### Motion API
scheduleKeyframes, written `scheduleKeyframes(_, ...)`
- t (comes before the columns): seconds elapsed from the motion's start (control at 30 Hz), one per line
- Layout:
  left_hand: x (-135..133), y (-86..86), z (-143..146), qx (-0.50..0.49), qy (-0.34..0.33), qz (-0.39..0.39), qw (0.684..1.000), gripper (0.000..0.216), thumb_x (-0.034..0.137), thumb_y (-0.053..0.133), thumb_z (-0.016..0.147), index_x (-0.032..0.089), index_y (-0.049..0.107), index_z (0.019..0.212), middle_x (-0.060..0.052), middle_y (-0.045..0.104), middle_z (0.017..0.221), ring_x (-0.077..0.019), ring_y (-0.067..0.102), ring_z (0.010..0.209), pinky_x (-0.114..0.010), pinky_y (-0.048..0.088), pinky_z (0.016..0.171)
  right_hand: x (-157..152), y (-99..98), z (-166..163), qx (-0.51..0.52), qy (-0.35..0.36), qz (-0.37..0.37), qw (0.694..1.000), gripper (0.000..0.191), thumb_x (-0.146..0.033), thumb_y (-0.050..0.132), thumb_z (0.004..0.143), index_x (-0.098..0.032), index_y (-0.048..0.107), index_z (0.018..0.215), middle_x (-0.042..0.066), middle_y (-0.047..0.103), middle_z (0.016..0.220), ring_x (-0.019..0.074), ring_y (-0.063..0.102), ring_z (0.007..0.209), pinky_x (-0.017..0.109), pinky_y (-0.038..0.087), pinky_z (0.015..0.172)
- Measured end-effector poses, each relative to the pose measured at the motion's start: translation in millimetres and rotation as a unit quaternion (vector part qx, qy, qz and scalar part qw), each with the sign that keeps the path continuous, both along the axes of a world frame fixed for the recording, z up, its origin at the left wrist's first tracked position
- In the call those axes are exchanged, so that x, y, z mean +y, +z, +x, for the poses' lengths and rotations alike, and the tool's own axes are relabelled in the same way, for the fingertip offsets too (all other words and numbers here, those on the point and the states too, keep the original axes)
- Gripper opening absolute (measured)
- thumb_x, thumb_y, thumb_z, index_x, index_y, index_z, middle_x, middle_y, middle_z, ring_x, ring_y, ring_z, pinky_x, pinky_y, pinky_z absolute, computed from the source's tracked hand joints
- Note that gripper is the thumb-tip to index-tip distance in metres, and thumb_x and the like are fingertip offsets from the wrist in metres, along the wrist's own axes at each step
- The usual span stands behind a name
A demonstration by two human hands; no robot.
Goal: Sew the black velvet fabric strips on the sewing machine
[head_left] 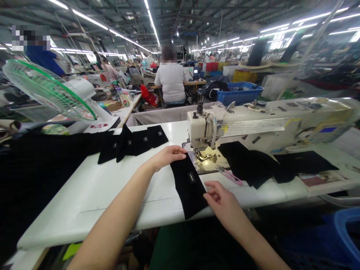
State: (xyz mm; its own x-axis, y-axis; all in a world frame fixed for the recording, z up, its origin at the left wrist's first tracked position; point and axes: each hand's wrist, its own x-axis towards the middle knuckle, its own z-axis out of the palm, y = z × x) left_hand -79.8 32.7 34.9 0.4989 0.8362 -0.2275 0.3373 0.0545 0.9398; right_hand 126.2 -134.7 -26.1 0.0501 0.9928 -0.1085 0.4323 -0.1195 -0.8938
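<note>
A black fabric piece (187,195) with a small dark label (191,177) lies on the white sewing table, its near end close to the front edge. At its far end, my left hand (172,154) pinches the cloth between thumb and fingers. My right hand (221,197) has its curled fingers and thumb closed at the right edge of the same piece. Just beyond is the needle area of the sewing machine (201,129), over a shiny metal plate (208,163). Pink-handled thread snips (230,175) rest right of that plate.
Several labelled black pieces (137,142) overlap at the table's left rear. More black cloth (247,163) lies under the machine arm. A green-rimmed fan (50,88) stands far left. Ahead, a person in a white shirt (170,82) sits near a blue basket (239,93).
</note>
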Motion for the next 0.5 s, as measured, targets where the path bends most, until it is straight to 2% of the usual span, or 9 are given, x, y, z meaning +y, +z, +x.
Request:
scheduleKeyframes(0.13,0.8,-5.9,6.0,0.003,-0.001,0.01,1.0,0.03,0.044,0.075,0.068,0.018,0.071,0.083,-0.001,0.071,0.084,-0.0168,0.061,0.083,-0.03,0.043,0.083,-12.9,-0.4,5.0,0.017,-0.018,-0.025,0.999,0.026,-0.035,0.057,0.082,-0.021,0.062,0.104,0.001,0.066,0.079,0.0177,0.063,0.068,0.03,0.05,0.066)
scheduleKeyframes(0.27,5.4,-22.0,20.8,0.078,0.02,0.096,0.992,0.019,0.036,0.065,0.074,0.018,0.071,0.078,-0.001,0.07,0.079,-0.0176,0.063,0.078,-0.03,0.047,0.077,-25.0,-0.9,4.9,0.02,-0.02,-0.028,0.999,0.023,-0.034,0.055,0.083,-0.022,0.06,0.102,0.003,0.068,0.088,0.0182,0.065,0.076,0.03,0.052,0.071)
scheduleKeyframes(0.37,4.5,-34.6,36.9,0.109,0.027,0.156,0.981,0.013,0.028,0.063,0.075,0.018,0.07,0.072,-0.001,0.066,0.073,-0.0179,0.061,0.074,-0.03,0.048,0.074,-30.9,-1.4,2.5,0.008,-0.014,-0.008,1.0,0.017,-0.033,0.054,0.087,-0.022,0.059,0.099,0.002,0.068,0.087,0.0173,0.065,0.076,0.029,0.052,0.071)
scheduleKeyframes(0.5,-4.4,-43.0,51.7,0.136,0.019,0.25,0.959,0.006,0.018,0.066,0.075,0.02,0.069,0.07,-0.003,0.063,0.083,-0.0193,0.06,0.083,-0.032,0.047,0.083,-35.5,-2.3,3.3,-0.015,0.027,0.05,0.998,0.012,-0.03,0.053,0.092,-0.022,0.062,0.088,0.0,0.067,0.08,0.0163,0.065,0.074,0.027,0.052,0.07)
